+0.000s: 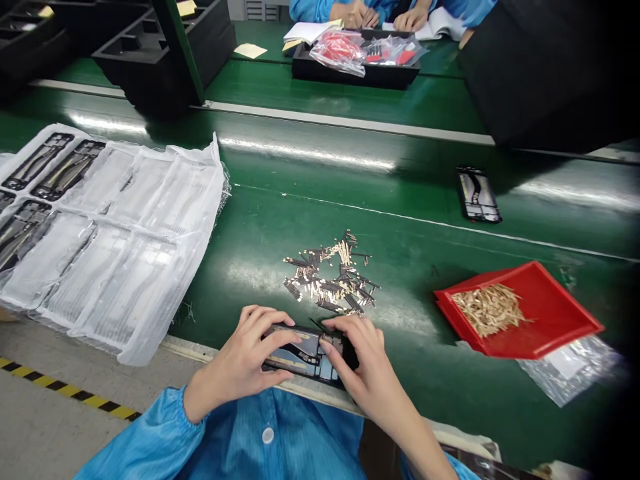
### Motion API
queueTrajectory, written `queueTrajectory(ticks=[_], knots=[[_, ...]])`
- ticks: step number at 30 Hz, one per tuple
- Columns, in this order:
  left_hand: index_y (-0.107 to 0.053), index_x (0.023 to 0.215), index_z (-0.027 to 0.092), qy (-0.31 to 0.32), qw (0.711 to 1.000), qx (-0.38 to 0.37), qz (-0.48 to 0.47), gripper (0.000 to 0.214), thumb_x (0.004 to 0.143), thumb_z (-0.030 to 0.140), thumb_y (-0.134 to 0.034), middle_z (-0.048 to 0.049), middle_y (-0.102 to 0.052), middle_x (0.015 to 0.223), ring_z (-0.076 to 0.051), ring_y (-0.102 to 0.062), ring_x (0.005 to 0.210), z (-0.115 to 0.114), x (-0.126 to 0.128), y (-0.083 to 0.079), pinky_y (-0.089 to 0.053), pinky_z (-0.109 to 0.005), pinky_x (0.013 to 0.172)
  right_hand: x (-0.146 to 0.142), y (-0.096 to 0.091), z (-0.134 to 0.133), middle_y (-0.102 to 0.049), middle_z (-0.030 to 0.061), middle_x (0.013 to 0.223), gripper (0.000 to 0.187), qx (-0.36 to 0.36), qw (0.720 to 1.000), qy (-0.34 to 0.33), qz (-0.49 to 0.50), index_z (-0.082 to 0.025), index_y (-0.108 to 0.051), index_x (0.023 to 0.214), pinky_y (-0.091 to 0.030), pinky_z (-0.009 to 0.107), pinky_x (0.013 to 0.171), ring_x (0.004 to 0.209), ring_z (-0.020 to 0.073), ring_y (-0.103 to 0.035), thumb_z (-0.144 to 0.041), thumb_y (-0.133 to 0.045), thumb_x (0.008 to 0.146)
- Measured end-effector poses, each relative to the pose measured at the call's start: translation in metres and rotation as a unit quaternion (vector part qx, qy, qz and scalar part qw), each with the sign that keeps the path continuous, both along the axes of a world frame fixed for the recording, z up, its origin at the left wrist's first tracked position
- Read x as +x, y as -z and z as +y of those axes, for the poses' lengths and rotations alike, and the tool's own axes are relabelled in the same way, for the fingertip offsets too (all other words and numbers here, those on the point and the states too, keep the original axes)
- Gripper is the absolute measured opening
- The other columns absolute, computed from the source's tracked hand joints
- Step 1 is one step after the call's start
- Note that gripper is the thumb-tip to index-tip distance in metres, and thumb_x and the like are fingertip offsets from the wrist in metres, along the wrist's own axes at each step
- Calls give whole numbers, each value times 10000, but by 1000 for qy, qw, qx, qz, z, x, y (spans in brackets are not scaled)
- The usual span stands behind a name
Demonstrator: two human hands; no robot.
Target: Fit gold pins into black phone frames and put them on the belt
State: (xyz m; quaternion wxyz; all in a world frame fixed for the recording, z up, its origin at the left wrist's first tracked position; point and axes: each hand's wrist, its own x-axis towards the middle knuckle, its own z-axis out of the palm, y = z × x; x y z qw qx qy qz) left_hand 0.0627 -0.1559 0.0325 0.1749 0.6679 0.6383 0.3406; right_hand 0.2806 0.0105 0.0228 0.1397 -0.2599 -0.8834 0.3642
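A phone housing (306,363) with an exposed interior lies sideways at the table's front edge. My left hand (240,353) grips its left end, fingers over the far edge and thumb at the near edge. My right hand (370,360) is curled over the right end; its thumb and index finger are close together, with a thin black strip (317,325) sticking out by the index fingertip. How firmly that strip is pinched is partly hidden. Just beyond the hands lies a loose pile of small black-and-gold strips (345,283).
A red scoop-shaped tray (560,320) holding small gold-coloured pieces rests on a clear plastic bag (575,373) at right. Another phone housing (479,193) lies behind it. A white compartment tray (125,240) with housings is left. Across the table, another person's hands (360,15) are beside a black box (355,72).
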Motion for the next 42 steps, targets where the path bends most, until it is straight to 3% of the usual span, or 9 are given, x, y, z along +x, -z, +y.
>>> queueTrajectory(ticks=[7, 10, 18, 25, 29, 31, 34, 37, 42], knots=[[-583, 1293, 206, -10, 999, 53, 8, 376, 970, 245, -771, -155, -625, 1356, -288, -639, 1117, 3, 10, -13, -446, -427, 900, 1, -16, -14, -625, 9, 867, 352, -346, 935, 75, 22, -246, -644, 1100, -478, 280, 702, 784, 181, -565, -589, -568, 1091], [-546, 1397, 223, -18, 1000, 25, 6, 518, 937, 236, -785, -152, -633, 1368, -296, -647, 1133, 4, 12, -19, -470, -436, 910, -1, -17, -15, -588, -7, 835, 403, -383, 916, 107, 44, -234, -616, 1084, -457, 259, 688, 768, 164, -528, -637, -615, 1054], [-384, 1594, 276, -32, 998, -57, -24, 911, 810, 235, -846, -93, -702, 1393, -291, -654, 1082, 7, 13, -32, -540, -481, 983, -2, -15, -9, -633, 1, 890, 421, -500, 861, 64, 64, -242, -567, 1126, -541, 278, 712, 779, 172, -594, -644, -649, 1029], [-343, 1647, 276, -38, 997, -68, -12, 996, 797, 257, -862, -100, -694, 1418, -308, -651, 1094, 7, 19, -36, -556, -495, 980, 0, -8, -10, -654, 21, 849, 340, -424, 898, 66, 93, -214, -640, 1017, -551, 281, 653, 724, 177, -619, -538, -565, 1094], [-328, 1659, 284, -18, 997, -79, 9, 1015, 805, 289, -876, -94, -709, 1369, -310, -675, 1099, 7, 16, -40, -556, -505, 1004, 4, -13, 0, -719, 69, 1149, 239, -232, 964, 41, 124, -269, -669, 1295, -602, 327, 856, 1013, 219, -703, -344, -667, 1068], [-334, 1659, 286, -10, 996, -82, 19, 980, 833, 301, -861, -97, -703, 1364, -311, -679, 1120, 7, 15, -42, -555, -503, 1006, 4, -15, 4, -723, 60, 1096, 179, -125, 979, 35, 160, -268, -708, 1209, -600, 325, 843, 975, 205, -706, -221, -707, 1036], [-360, 1649, 255, -12, 997, -69, 23, 871, 910, 370, -806, -113, -705, 1350, -310, -684, 1136, 7, 13, -44, -561, -488, 987, 2, -17, 7, -732, 44, 968, 172, -30, 980, 1, 196, -249, -739, 1068, -609, 309, 766, 875, 188, -716, -91, -705, 1009], [-439, 1595, 214, -33, 999, -37, 13, 675, 1015, 432, -707, -116, -739, 1224, -279, -695, 1017, 9, 11, -41, -567, -442, 894, 2, -17, 6, -750, 61, 989, 252, 31, 978, -32, 205, -241, -743, 1132, -635, 312, 742, 866, 194, -739, -34, -689, 999], [-601, 1429, 225, -88, 996, 6, -17, 338, 1096, 275, -628, -58, -763, 1032, -213, -687, 854, 13, 12, -30, -527, -360, 779, 1, -9, 5, -768, 114, 1043, 357, 105, 961, -84, 241, -205, -722, 1257, -659, 362, 744, 885, 229, -761, 17, -631, 993]])
